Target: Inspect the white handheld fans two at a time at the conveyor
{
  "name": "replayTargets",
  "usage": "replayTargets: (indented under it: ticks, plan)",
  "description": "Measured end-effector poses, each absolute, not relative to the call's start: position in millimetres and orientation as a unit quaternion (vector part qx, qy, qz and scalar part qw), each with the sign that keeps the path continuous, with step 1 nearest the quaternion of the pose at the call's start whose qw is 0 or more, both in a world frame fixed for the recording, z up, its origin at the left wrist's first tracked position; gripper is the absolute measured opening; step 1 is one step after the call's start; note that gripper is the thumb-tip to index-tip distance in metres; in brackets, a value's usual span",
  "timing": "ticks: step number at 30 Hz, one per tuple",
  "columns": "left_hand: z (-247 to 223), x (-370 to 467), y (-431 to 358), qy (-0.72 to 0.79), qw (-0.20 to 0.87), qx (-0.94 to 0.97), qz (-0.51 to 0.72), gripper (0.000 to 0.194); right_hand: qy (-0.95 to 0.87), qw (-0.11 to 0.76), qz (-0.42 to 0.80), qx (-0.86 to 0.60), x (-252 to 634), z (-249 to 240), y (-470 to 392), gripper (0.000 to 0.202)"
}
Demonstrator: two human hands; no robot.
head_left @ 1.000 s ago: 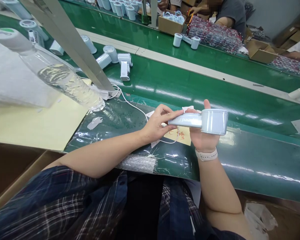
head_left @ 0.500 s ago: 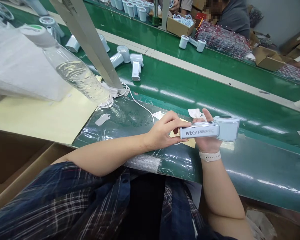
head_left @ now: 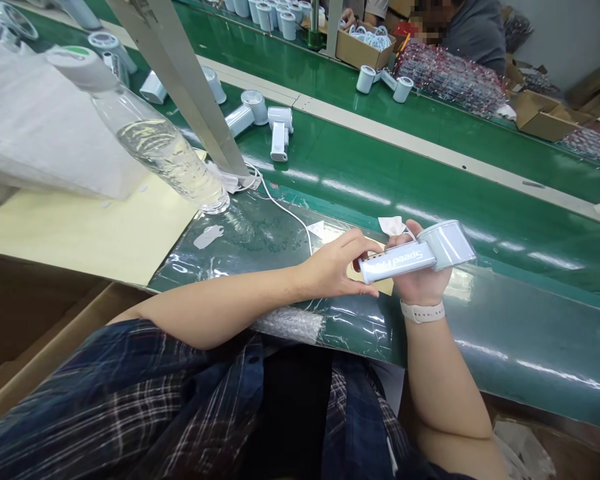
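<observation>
A pale blue handheld fan (head_left: 399, 261), marked "Speed FAN" upside down, is held over the bench in front of me. My left hand (head_left: 343, 263) is closed around the free end of its handle, fingers above and thumb below. Behind the handle and the round head (head_left: 450, 244), my right hand (head_left: 420, 283) supports the fan from the far side; most of its fingers are hidden. A white wristband (head_left: 423, 312) is on that wrist. Close to the right fingertips is a small white piece (head_left: 391, 225), like paper or tissue.
On the green conveyor (head_left: 340, 153) lie several fans (head_left: 280, 133). A clear bottle (head_left: 165, 147) leans beside a metal post (head_left: 190, 87), with a white cable (head_left: 293, 217) nearby. Across the belt, a person (head_left: 473, 37) sits by a carton of blue straps (head_left: 365, 50) and bagged parts (head_left: 450, 77).
The fan has tilted and rolled: its head has risen and turned, and the handle now slopes down toward my left hand. The left thumb has shifted slightly on the handle end.
</observation>
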State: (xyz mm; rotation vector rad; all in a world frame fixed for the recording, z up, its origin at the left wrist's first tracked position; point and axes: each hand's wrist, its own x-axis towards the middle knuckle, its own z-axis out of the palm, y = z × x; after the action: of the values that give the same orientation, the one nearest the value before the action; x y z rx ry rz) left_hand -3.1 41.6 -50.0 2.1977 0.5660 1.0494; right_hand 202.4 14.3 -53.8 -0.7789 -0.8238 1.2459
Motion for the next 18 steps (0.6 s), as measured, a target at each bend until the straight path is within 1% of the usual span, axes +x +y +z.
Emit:
replayTargets:
  ticks: [3, 6, 9, 12, 13, 15, 16, 17, 18]
  plan:
    - [-48, -1, 41, 0.233, 0.395, 0.840, 0.291, 0.075, -0.342, 0.664, 0.557, -0.363, 201, -53, 14, 0.058]
    - [-46, 0, 41, 0.237, 0.429, 0.842, 0.225, 0.077, -0.332, 0.662, 0.562, -0.369, 199, -51, 14, 0.065]
    - [-47, 0, 44, 0.204, 0.430, 0.859, 0.191, 0.069, -0.353, 0.663, 0.550, -0.365, 196, -47, 12, 0.076]
    - [-51, 1, 50, 0.162, 0.424, 0.880, 0.140, 0.056, -0.392, 0.653, 0.547, -0.347, 191, -46, 9, 0.084]
    - [-53, 2, 52, 0.157, 0.423, 0.884, 0.120, 0.052, -0.413, 0.641, 0.550, -0.341, 189, -46, 8, 0.088]
    - [-57, 5, 57, 0.164, 0.420, 0.888, 0.088, 0.049, -0.459, 0.590, 0.562, -0.353, 185, -48, 7, 0.094]
    - [-58, 7, 59, 0.175, 0.416, 0.889, 0.077, 0.049, -0.486, 0.554, 0.560, -0.378, 184, -48, 6, 0.093]
    - [-59, 8, 61, 0.192, 0.410, 0.889, 0.069, 0.046, -0.516, 0.517, 0.541, -0.417, 184, -48, 5, 0.087]
    - [-59, 10, 62, 0.208, 0.404, 0.889, 0.061, 0.040, -0.546, 0.487, 0.497, -0.466, 185, -46, 2, 0.079]
